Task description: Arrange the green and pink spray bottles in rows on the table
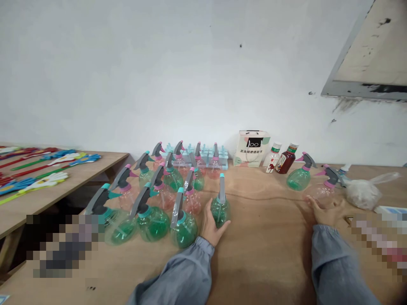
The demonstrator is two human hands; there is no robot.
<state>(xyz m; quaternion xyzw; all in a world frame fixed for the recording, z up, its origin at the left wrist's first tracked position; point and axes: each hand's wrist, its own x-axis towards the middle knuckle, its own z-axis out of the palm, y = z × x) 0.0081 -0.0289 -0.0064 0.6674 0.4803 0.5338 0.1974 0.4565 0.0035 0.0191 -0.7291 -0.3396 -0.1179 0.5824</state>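
My left hand [212, 228] curls around the lower body of a green spray bottle [221, 209] with a grey and teal trigger head, upright on the wooden table [254, 254]. At the right, my right hand [328, 213] closes on the base of a clear pink spray bottle [321, 194] with a grey and pink head; part of that base is hidden by the hand. Just beyond it stands another green spray bottle [299, 178]. Left of my left hand, several green and pink spray bottles stand in uneven rows, the nearest a green one [184, 231].
Pale blue plastic pieces [219, 154] line the wall behind the rows. A paper gift bag [251, 149], a white-labelled bottle [272, 160] and a dark red bottle [286, 160] stand at the back. A knotted plastic bag [363, 194] lies right. Another table [95, 173] holds colourful hand-shaped items.
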